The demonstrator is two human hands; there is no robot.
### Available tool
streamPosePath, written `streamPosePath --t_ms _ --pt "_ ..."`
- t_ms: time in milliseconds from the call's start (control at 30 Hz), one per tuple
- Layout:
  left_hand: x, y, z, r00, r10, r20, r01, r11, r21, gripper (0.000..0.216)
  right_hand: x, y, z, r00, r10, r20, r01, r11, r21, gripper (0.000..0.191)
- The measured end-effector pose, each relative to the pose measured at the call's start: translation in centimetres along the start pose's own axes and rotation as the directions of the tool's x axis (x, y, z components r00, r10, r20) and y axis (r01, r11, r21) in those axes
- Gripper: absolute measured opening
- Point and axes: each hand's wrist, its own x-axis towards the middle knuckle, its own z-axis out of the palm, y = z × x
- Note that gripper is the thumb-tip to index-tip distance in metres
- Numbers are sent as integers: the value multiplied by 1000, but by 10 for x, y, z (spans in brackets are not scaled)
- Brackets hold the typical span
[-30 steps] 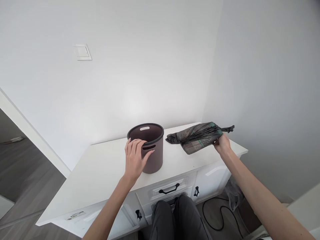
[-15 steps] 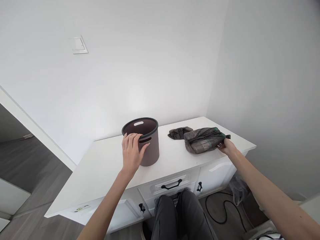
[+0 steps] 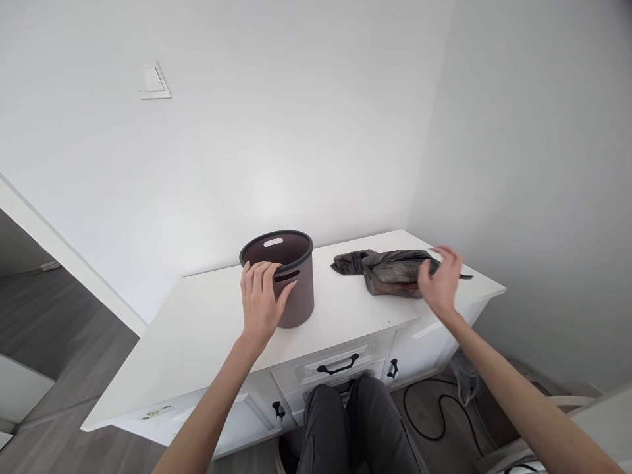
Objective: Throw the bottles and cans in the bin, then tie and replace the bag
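Observation:
A brown wastebasket (image 3: 302, 299) with a dark rim and oval handle slots stands upright on the white cabinet top. My left hand (image 3: 259, 296) holds its near rim, fingers hooked over the edge and thumb on the outside below the slot. To the right lies a filled black plastic bag (image 3: 392, 273), its dark film stretched over reddish and grey contents I cannot make out. Over the bag's right end my right hand (image 3: 442, 280) is raised with fingers apart and nothing in it, slightly blurred. Behind that hand, part of the bag is hidden.
The white cabinet (image 3: 217, 355) has black handles and stands against a pale wall with a switch (image 3: 155, 82). My knees (image 3: 365, 421) are close to its front. A black cable (image 3: 439, 421) and clear plastic lie on the floor at the right.
My right hand has let go of the bag's right end and lifted. The bag lies flatter, with its twisted end stretched out to the right. My left hand has stayed on the wastebasket.

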Motion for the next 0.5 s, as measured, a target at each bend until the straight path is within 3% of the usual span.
streamPosePath --t_ms 100,200,300,400,500 --pt "0 1 0 1000 1 -10 -1 1000 -10 42 -39 -33 36 935 -214 281 255 960 -117 39" --pt "1 2 -2 1000 10 -20 -10 1000 2 41 -76 -57 85 766 -298 570 423 901 -97 42" --pt "0 3 -4 1000 16 -25 -15 1000 17 41 -97 -63 128 645 -273 714 484 869 -105 46" --pt "-2 1 -4 1000 3 -12 -3 1000 11 40 -105 -60 158 609 -97 787 449 861 -241 51" --pt "-4 0 -3 1000 -9 -5 9 1000 12 39 -105 -54 178 633 49 773 397 836 -378 58"
